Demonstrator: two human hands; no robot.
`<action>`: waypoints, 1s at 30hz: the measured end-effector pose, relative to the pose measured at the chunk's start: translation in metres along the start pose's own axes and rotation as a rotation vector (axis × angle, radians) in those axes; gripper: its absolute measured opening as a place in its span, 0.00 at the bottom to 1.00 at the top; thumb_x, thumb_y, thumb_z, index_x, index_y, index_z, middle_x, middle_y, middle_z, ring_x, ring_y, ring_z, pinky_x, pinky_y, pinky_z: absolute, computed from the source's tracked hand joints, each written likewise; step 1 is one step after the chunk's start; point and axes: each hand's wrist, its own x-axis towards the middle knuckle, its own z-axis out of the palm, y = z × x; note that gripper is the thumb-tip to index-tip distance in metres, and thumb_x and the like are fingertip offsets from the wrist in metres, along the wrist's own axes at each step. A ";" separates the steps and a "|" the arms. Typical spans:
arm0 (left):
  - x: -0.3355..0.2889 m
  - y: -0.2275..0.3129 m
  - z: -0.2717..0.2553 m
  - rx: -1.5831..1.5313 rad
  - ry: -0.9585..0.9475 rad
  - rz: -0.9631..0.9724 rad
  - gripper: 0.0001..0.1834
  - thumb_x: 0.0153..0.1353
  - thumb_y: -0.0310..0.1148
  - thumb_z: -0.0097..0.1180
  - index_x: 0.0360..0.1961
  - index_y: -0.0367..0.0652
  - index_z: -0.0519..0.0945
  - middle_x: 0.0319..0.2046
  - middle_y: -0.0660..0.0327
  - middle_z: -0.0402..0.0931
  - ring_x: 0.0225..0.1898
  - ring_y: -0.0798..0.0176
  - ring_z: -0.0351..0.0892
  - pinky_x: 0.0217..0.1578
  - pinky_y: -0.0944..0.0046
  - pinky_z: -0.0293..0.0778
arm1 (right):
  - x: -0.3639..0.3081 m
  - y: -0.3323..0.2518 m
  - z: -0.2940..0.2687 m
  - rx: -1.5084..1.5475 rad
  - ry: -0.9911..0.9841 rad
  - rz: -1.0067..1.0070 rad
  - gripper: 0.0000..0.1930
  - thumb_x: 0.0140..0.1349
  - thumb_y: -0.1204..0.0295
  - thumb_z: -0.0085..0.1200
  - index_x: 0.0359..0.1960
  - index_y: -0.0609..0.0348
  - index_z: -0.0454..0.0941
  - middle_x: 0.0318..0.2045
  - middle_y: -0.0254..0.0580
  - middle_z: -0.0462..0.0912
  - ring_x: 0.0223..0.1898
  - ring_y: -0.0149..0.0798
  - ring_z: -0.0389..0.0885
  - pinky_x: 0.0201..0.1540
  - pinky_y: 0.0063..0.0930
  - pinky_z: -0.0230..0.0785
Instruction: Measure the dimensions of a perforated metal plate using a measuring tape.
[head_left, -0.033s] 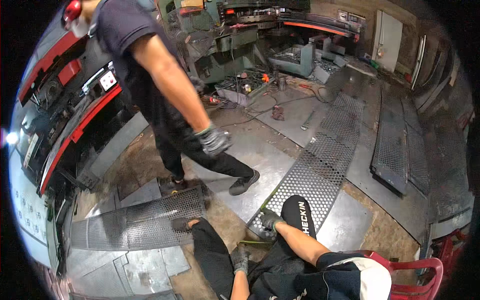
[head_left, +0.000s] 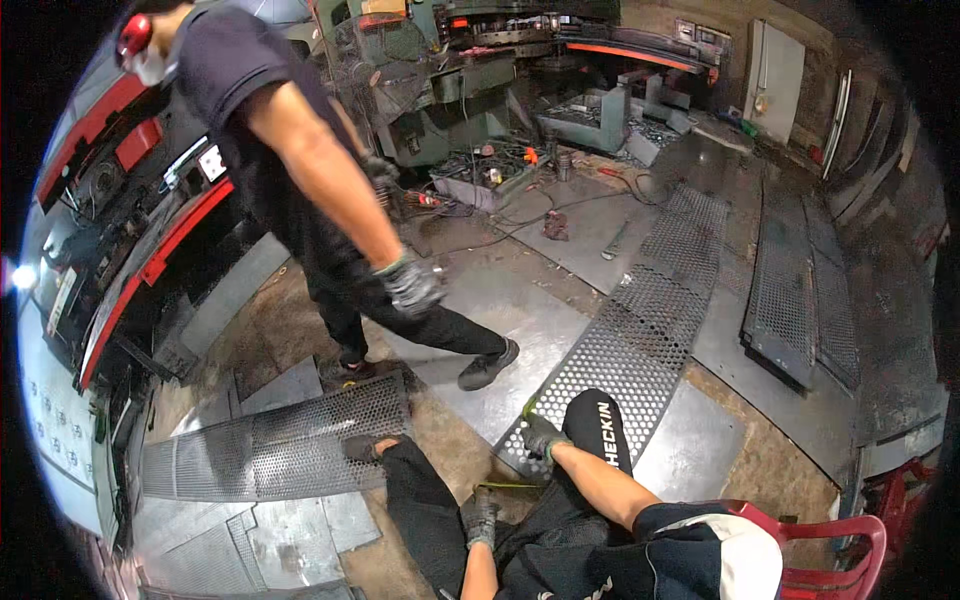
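Observation:
A perforated metal plate [head_left: 625, 365] runs away from me on the floor, its near end by my right leg. My right hand [head_left: 543, 437], in a grey glove, is closed at that plate's left edge on a thin yellow-green strip [head_left: 528, 409]. Near my lap, my gloved left hand [head_left: 480, 518] has its fingers curled by another stretch of yellow-green strip [head_left: 515, 486], which reaches toward the plate's near end. Whether both stretches are one piece is hidden by the plate edge and my right hand.
A co-worker [head_left: 290, 180] in dark clothes and gloves stands close at the left, one shoe on a flat metal sheet. Another perforated plate [head_left: 290, 445] lies left; more perforated panels [head_left: 782, 310] lie right. Machinery [head_left: 440, 110] and a cable [head_left: 500, 232] are beyond. A red chair [head_left: 860, 540] is behind me.
The co-worker's upper body and gloved hand have shifted a little to the left. Less of the yellow-green strip shows beyond my right hand. My hands stay almost in place.

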 end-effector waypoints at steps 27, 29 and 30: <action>0.031 -0.009 0.094 -1.112 -0.172 -0.590 0.16 0.60 0.51 0.48 0.40 0.52 0.76 0.26 0.63 0.75 0.21 0.64 0.68 0.23 0.64 0.64 | 0.072 0.181 -0.054 0.207 0.597 -0.049 0.27 0.61 0.75 0.43 0.60 0.66 0.47 0.26 0.51 0.79 0.16 0.43 0.78 0.20 0.35 0.73; 0.023 0.006 0.085 -1.047 0.065 -0.525 0.17 0.63 0.52 0.46 0.37 0.52 0.77 0.24 0.62 0.73 0.20 0.63 0.67 0.23 0.64 0.64 | 0.067 0.178 -0.040 -0.075 0.487 0.020 0.21 0.61 0.73 0.42 0.57 0.65 0.59 0.26 0.49 0.78 0.24 0.42 0.80 0.22 0.34 0.75; 0.019 -0.003 0.059 -0.930 0.057 -0.454 0.19 0.63 0.52 0.46 0.37 0.49 0.79 0.27 0.61 0.75 0.24 0.61 0.70 0.26 0.62 0.66 | 0.058 0.150 -0.019 -0.254 0.346 -0.321 0.20 0.60 0.73 0.44 0.54 0.66 0.65 0.28 0.50 0.78 0.26 0.40 0.80 0.24 0.36 0.76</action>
